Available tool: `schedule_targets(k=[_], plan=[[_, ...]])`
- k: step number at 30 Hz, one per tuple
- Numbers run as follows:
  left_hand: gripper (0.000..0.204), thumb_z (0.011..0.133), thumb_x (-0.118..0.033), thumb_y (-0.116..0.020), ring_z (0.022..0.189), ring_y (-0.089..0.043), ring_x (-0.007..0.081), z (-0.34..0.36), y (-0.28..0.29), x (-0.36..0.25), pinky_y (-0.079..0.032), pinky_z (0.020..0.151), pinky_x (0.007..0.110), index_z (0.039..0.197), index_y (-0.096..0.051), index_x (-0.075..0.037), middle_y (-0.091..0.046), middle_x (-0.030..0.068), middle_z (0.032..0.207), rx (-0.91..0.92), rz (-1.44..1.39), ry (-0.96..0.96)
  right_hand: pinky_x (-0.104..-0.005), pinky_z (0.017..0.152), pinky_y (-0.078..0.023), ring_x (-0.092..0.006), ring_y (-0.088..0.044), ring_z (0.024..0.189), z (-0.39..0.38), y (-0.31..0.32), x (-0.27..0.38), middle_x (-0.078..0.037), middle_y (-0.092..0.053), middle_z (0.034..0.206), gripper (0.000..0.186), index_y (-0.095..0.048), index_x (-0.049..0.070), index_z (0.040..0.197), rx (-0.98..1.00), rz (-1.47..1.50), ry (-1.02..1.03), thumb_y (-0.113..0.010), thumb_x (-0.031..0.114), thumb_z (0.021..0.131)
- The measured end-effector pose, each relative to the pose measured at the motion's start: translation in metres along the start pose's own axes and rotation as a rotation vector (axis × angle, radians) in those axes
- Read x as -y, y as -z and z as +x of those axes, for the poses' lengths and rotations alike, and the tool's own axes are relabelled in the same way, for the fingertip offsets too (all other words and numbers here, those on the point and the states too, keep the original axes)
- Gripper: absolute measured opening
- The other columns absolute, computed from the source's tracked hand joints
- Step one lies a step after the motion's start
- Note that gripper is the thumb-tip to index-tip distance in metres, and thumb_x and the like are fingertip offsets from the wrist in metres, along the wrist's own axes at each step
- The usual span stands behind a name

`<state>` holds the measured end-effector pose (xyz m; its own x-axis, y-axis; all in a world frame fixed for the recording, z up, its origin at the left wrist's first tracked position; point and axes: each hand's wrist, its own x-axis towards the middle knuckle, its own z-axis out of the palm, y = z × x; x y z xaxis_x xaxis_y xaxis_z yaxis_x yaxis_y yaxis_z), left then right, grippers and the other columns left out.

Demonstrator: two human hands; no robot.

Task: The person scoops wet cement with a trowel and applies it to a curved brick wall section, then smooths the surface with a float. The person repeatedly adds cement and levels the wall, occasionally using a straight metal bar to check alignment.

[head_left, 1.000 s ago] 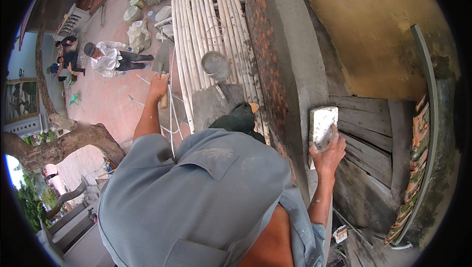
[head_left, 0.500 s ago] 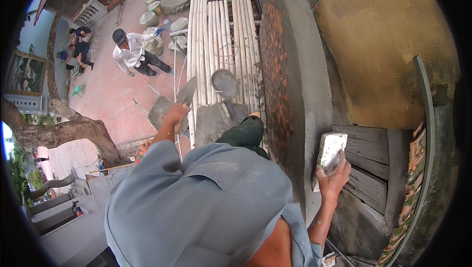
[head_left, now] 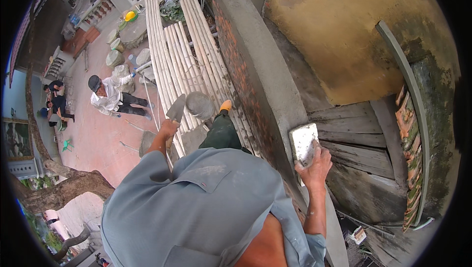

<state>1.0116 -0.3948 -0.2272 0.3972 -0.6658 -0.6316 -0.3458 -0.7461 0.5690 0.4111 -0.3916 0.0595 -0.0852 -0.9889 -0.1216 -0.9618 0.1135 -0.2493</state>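
Observation:
My left hand is closed round the handle of a pointed trowel, its blade tilted up over the pale poles. In my right hand is a white, mortar-stained slab like a plasterer's float, gripped at its near end by thumb and fingers. The slab is at the smooth grey mortared top of the wall; whether its underside touches is hidden. A round mortar bucket stands on the poles ahead of my left hand. Beside it is a grey mortar-covered board, partly hidden by my leg.
A platform of pale poles runs ahead, along the wall's brick face. Below left, a person in a white shirt stands on the red paving. A tree branch crosses at left. Wooden planks lie beyond the wall.
The view has turned, so the wall and poles now slant and sit further left. My foot shows further forward beside the bucket. Both hands keep their holds; the trowel blade has swung more upright.

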Motion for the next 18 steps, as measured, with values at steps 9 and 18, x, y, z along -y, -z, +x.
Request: schedule_targets(k=[9, 18], plan=[[0.029, 0.085, -0.024, -0.07, 0.065, -0.065, 0.0195, 0.148, 0.022, -0.103, -0.053, 0.063, 0.037, 0.089, -0.069, 0.006, -0.07, 0.0108, 0.074, 0.087, 0.2, -0.18, -0.0544, 0.106, -0.037, -0.0432, -0.047, 0.125, 0.121, -0.019, 0.088, -0.026, -0.049, 0.135, 0.1, -0.049, 0.014, 0.151, -0.005, 0.007, 0.063, -0.092, 0.027, 0.061], [0.037, 0.088, -0.028, -0.069, 0.086, -0.072, 0.0357, 0.27, 0.064, -0.18, -0.055, 0.08, 0.044, 0.105, -0.072, 0.005, -0.074, 0.024, 0.092, 0.057, 0.125, -0.207, -0.0503, 0.104, -0.038, -0.0397, -0.046, 0.124, 0.321, -0.031, 0.23, -0.021, -0.048, 0.131, 0.1, -0.05, 0.013, 0.151, 0.032, 0.019, 0.255, -0.093, 0.027, 0.062]])
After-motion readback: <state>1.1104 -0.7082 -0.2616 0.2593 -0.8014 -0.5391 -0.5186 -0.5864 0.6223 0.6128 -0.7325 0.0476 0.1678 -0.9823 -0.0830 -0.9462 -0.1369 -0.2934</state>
